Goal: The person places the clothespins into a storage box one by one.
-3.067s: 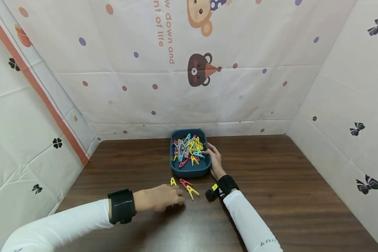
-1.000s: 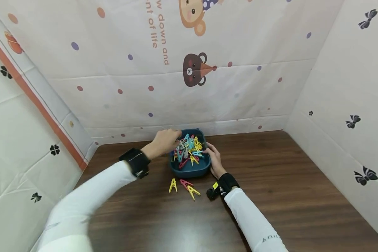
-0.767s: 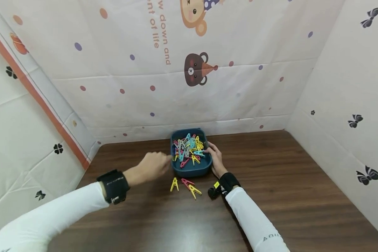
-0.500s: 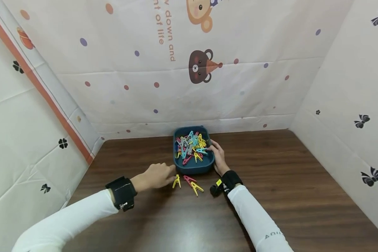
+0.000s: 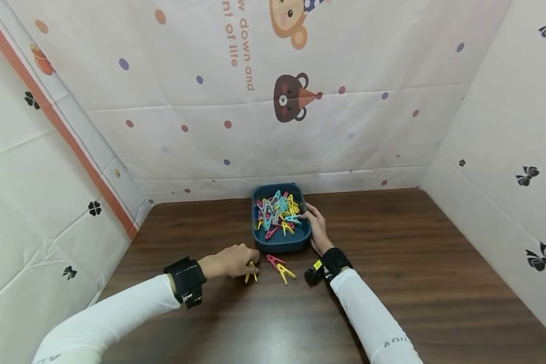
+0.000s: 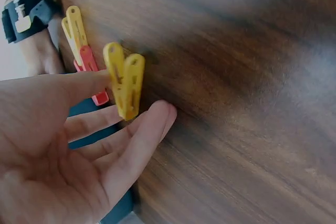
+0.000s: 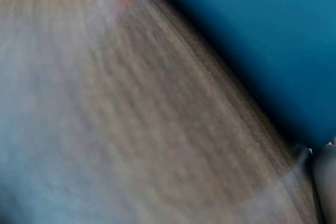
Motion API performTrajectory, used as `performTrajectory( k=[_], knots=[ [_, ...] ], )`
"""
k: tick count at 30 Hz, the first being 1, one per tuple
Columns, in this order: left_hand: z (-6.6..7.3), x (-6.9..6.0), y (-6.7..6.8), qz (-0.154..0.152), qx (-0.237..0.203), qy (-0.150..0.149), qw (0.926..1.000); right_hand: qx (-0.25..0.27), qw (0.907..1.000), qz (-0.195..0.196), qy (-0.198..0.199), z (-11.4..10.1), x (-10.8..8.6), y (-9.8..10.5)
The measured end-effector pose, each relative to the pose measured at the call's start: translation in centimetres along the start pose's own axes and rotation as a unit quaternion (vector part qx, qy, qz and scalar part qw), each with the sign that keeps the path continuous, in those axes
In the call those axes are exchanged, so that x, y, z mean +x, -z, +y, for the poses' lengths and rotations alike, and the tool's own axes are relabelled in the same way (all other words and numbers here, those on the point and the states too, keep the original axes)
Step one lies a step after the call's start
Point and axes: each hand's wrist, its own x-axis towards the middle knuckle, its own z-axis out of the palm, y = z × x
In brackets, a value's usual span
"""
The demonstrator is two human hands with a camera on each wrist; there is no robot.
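My left hand (image 5: 233, 260) pinches a yellow clothespin (image 6: 125, 85) between thumb and fingers, low over the table in front of the basket. In the left wrist view its other fingers extend beneath the clothespin. A dark blue basket (image 5: 279, 246) stands near the back wall. Several clothespins (image 5: 275, 210) in yellow, blue, pink and grey lie in it. My right hand (image 5: 318, 231) grips the basket's right side at the rim. Just in front of the basket lie a pink clothespin (image 5: 274, 259) and another yellow clothespin (image 5: 284, 273), touching or overlapping.
Both hands share a brown wood-grain table (image 5: 373, 242). A printed white cloth (image 5: 186, 151) rises behind it, with more cloth at the left and right. A small black camera (image 5: 313, 276) on the right wrist sits close to the tabletop.
My left hand reached the basket's left rim, came back toward me, and took hold of the left yellow clothespin, shifting it slightly nearer. The right hand has stayed on the basket.
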Motion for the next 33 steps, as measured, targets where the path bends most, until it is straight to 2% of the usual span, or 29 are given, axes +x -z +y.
performTrajectory(
  k=[4,8,13,16,19,22,24,26,28,30,33],
  knots=[
    [0.2,-0.3,0.4,-0.024,-0.027,0.033,0.9988,0.005,1.0,0.002,0.006,-0.4,0.1,0.0],
    [0.1,-0.6,0.7,-0.028,-0.012,0.05,0.9983,0.008,0.9999,0.0,0.006,-0.6,0.3,0.1],
    [0.2,-0.4,1.1,-0.027,0.008,0.049,0.9984,0.01,0.9999,0.006,0.008,-0.8,0.5,0.3],
    [0.5,0.0,1.7,-0.047,0.016,0.057,0.9971,0.009,0.9999,0.009,0.009,-0.9,0.5,0.5],
    [0.4,0.5,3.2,-0.068,0.032,0.081,0.9939,0.007,0.9999,0.006,0.007,-0.6,0.3,0.7],
    [-0.3,1.2,6.3,-0.059,0.053,0.09,0.9928,0.005,1.0,0.005,0.007,-0.4,0.1,0.8],
    [-0.9,2.2,9.2,-0.031,0.066,0.07,0.9949,0.001,0.9999,0.004,0.011,-0.4,0.1,0.8],
    [-1.3,3.3,12.3,0.008,0.061,0.051,0.9968,-0.006,0.9999,0.003,0.015,-0.4,0.1,0.6],
    [-1.2,4.7,14.9,0.062,0.055,0.024,0.9963,-0.015,0.9997,0.005,0.018,-0.4,0.2,0.3],
    [-0.9,6.0,16.6,0.126,0.036,0.007,0.9914,-0.022,0.9995,0.011,0.018,-0.3,0.0,0.0],
    [-0.5,8.1,17.6,0.226,0.014,-0.006,0.9741,-0.032,0.9993,0.017,0.012,0.1,-0.4,-0.2]
  ],
)
